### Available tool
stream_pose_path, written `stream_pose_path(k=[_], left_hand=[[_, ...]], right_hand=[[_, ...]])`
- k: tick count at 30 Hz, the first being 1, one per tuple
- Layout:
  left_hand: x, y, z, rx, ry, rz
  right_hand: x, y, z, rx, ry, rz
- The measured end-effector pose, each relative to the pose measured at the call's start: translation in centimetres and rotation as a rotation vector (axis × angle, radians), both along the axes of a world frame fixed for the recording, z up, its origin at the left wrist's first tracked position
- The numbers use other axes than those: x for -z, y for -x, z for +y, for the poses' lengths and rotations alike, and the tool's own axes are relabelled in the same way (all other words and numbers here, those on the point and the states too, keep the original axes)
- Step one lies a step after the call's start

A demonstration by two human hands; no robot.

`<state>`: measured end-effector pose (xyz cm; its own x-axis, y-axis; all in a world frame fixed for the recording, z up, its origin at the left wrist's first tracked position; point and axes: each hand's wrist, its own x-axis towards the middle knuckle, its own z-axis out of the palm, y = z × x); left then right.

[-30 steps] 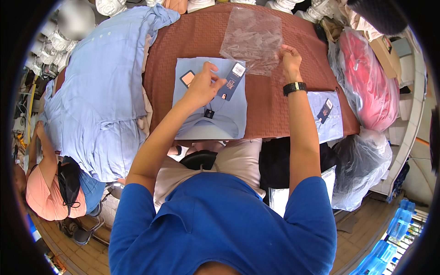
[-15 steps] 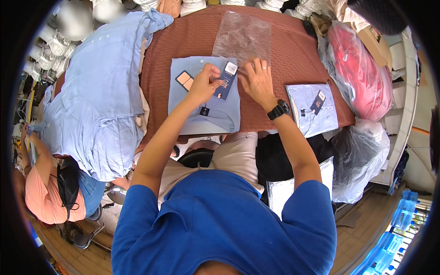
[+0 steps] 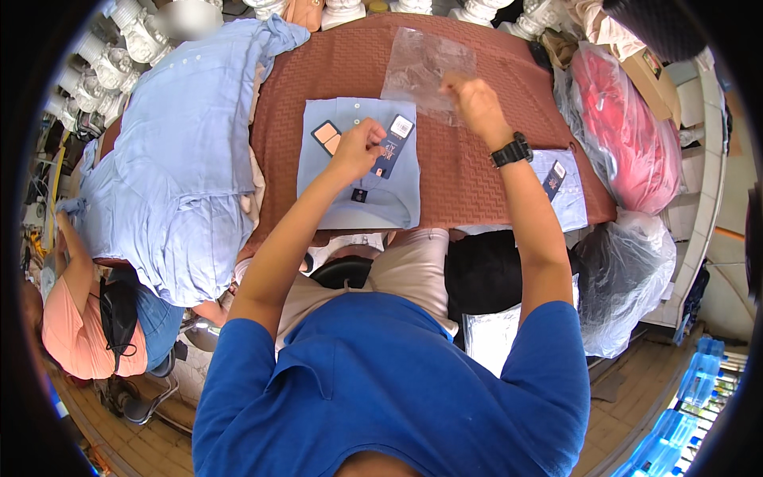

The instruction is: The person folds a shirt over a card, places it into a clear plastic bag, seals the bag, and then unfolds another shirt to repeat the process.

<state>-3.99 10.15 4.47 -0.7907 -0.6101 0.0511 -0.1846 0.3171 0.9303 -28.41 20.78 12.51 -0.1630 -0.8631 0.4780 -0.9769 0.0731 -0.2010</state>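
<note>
A folded light-blue shirt [image 3: 338, 191] lies in front of me with its buttons at the far end. On it rest a dark navy hang tag [image 3: 393, 151] with a white sticker and a dark card with peach panels [image 3: 326, 133]. My left hand [image 3: 358, 151] is over the shirt, fingers curled at the tag's left edge; whatever is in them is hidden. My right hand [image 3: 483, 111], with a black watch on the wrist, is raised by the right edge of a clear plastic bag [image 3: 421, 67]. Its fingertips are pinched together, and what they hold is unclear.
A bagged folded blue shirt [image 3: 564, 203] lies right, partly behind my right forearm. Blue shirts [image 3: 183, 135] are heaped left, beside a person in a peach top [image 3: 95, 326]. Red cloth in clear plastic [image 3: 620, 127] borders the brown-covered table [image 3: 318, 63] at right.
My right hand has moved away from the tag, up and to the right, over the bag's right edge. My left hand stays by the tag. The view has shifted slightly.
</note>
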Motion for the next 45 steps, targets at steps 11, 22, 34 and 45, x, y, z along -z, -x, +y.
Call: stream_pose_path(k=[11,22,34,45], left_hand=[[-3.4,-5.0,2.3,-0.079,0.285,0.174],[-4.6,-9.4,3.7,-0.112,0.218,0.164],[-3.1,-10.9,3.6,-0.181,0.262,0.185],[0.1,-16.2,3.0,-0.299,0.0,-0.012]], right_hand=[[-0.5,18.0,6.6,0.457,0.557,-1.434],[8.0,17.8,21.7,0.622,0.92,-1.749],[10.5,14.4,38.5,0.941,0.964,-1.567],[11.9,14.8,40.9,1.403,0.222,0.267]])
